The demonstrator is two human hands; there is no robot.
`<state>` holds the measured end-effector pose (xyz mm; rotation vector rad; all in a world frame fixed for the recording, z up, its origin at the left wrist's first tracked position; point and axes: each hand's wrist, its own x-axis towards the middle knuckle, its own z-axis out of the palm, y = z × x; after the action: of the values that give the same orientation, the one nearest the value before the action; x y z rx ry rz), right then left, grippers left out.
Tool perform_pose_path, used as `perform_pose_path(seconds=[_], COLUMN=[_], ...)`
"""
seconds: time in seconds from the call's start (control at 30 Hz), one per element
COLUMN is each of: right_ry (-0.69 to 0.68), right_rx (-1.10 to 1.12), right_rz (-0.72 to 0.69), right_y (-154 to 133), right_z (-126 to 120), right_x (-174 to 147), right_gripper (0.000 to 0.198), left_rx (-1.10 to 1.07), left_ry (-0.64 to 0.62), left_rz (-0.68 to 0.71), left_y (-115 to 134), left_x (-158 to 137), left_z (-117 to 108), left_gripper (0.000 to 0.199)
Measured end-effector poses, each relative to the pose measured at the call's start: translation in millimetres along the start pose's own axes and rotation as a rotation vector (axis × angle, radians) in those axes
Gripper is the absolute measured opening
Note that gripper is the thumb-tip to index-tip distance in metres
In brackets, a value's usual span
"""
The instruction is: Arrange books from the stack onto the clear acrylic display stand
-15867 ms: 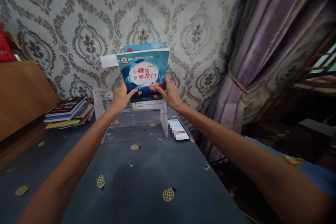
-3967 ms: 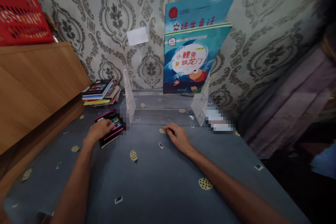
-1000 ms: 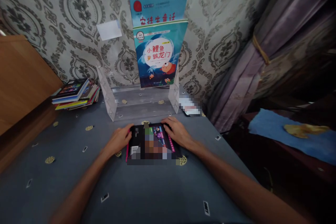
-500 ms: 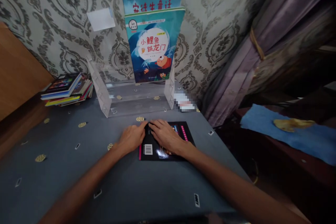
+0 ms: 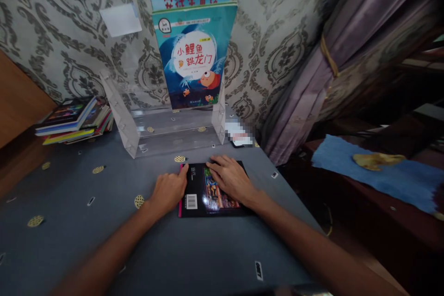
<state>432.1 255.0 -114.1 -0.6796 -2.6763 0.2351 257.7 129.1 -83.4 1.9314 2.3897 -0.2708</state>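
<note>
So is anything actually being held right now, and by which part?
Nothing looks gripped: the black book lies flat, left hand at its pink edge, right hand on its barcoded cover.

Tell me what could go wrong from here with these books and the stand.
The right grip lies over the cover of the black book, so a sideways push might skid it along the table. The blue picture books stand tall in the clear stand, so a jolt could tip them. The phone, partly blurred, sits near the table's right edge, and a knock may send it off.
</note>
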Motion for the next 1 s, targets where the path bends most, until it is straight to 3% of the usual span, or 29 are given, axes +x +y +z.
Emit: perform_pose_path(seconds=[0.33, 0.53, 0.63, 0.73, 0.8, 0.9, 1.0], right_ry=[0.019, 0.048, 0.048, 0.035, 0.023, 0.018, 0.009], right_rx=[-0.022, 0.063, 0.068, 0.03, -0.003, -0.02, -0.012], right_rz=[-0.047, -0.037, -0.04, -0.048, -0.049, -0.04, -0.038], right_y=[9, 16, 16, 16, 15, 15, 12], right_z=[-4, -6, -6, -8, -9, -10, -11], right_x=[4, 4, 4, 4, 4, 4, 3], right_gripper=[0.028, 0.027, 0.025, 0.025, 0.026, 0.025, 0.024], left_rx=[0.027, 0.022, 0.015, 0.0, -0.043, -0.132, -0.151], left_ry=[-0.043, 0.006, 0.109, 0.322, 0.416, 0.446, 0.445], left_rz=[0.008, 0.007, 0.034, 0.148, 0.294, 0.528, 0.609], left_y=[0, -2, -4, -3, 2, 14, 24], left_x=[4, 5, 0, -7, -13, -21, -24], left_z=[1, 7, 9, 10, 11, 18, 27], left_gripper=[0.051, 0.048, 0.043, 0.038, 0.042, 0.056, 0.062])
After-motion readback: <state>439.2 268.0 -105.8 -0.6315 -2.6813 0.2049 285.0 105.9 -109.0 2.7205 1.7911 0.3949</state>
